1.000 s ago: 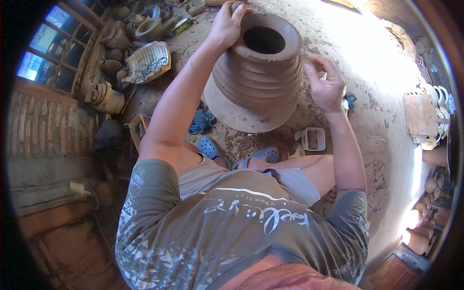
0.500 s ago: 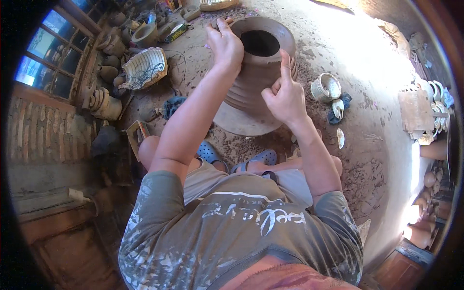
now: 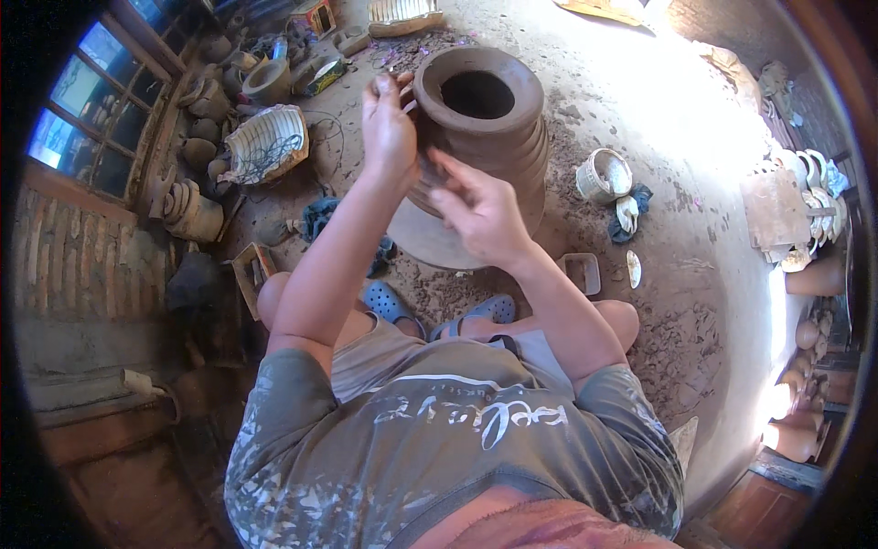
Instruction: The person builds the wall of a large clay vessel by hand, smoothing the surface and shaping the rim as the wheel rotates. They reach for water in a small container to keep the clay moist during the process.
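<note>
Pot (image 3: 505,145), 1: brown, ribbed, wide-rimmed, standing on a pale disc (image 3: 432,242) in front of the person, long axis upright, mouth up. Left hand (image 3: 390,133), 1: raised just beside the rim's left edge, fingers bent; whether they grip anything, cannot tell. Right hand (image 3: 487,210), 1: blurred, in front of the pot's lower wall, fingers loosely spread, pointing left; contact with the wall, cannot tell. Relation: pot lies to the right of the left fingers and beyond the right hand; left hand is nearer the rim, right hand lower. Surroundings, on the floor (image 3: 677,240): 1 bucket (image 3: 599,178) right of the pot; 1 shallow container (image 3: 582,274) near the person's right knee; 1 ribbed basket (image 3: 267,145), well left; 2 blue shoes (image 3: 391,302) near the disc.
</note>
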The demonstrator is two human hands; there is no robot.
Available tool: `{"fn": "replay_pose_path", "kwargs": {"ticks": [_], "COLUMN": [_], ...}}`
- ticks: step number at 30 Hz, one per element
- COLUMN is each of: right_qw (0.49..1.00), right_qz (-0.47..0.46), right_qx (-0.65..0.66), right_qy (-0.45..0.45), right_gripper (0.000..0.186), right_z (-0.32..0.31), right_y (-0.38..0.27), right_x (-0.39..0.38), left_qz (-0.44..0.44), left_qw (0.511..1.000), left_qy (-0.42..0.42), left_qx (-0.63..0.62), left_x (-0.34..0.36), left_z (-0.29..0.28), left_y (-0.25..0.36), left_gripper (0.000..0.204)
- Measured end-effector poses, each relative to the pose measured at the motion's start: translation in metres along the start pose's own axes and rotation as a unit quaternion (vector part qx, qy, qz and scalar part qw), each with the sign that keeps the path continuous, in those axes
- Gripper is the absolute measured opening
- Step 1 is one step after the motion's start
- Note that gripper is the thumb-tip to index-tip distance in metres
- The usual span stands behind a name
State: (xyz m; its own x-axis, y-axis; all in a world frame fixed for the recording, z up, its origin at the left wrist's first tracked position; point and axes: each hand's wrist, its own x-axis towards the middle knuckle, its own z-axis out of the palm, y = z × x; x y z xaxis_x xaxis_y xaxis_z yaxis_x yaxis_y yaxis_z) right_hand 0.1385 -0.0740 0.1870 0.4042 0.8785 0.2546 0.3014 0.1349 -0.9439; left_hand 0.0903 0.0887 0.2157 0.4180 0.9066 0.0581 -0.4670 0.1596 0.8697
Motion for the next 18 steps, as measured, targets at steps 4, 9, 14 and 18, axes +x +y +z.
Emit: {"fn": "replay_pose_path", "kwargs": {"ticks": [4,9,14,18], "right_qw": [0.985,0.94,0.969,0.966], "right_qz": [0.067,0.077,0.078,0.069], "right_qx": [0.148,0.314,0.104,-0.104], "right_qy": [0.053,0.106,0.21,0.227], "right_gripper": [0.028,0.028,0.023,0.023], "right_z": [-0.036,-0.085,-0.128,-0.159], "right_y": [0.002,-0.002,0.016,0.039], "right_x": [-0.014,-0.016,-0.043,-0.06], "left_qz": [0.167,0.184,0.168,0.208], "left_qw": [0.966,0.946,0.934,0.937], "left_qy": [-0.019,0.025,0.06,0.067], "left_qx": [0.195,0.266,0.31,0.272], "left_x": [0.022,0.022,0.008,0.01], "left_z": [-0.033,-0.031,-0.02,-0.015], "left_y": [-0.034,-0.071,-0.067,-0.064], "left_gripper": [0.045,0.05,0.05,0.047]}}
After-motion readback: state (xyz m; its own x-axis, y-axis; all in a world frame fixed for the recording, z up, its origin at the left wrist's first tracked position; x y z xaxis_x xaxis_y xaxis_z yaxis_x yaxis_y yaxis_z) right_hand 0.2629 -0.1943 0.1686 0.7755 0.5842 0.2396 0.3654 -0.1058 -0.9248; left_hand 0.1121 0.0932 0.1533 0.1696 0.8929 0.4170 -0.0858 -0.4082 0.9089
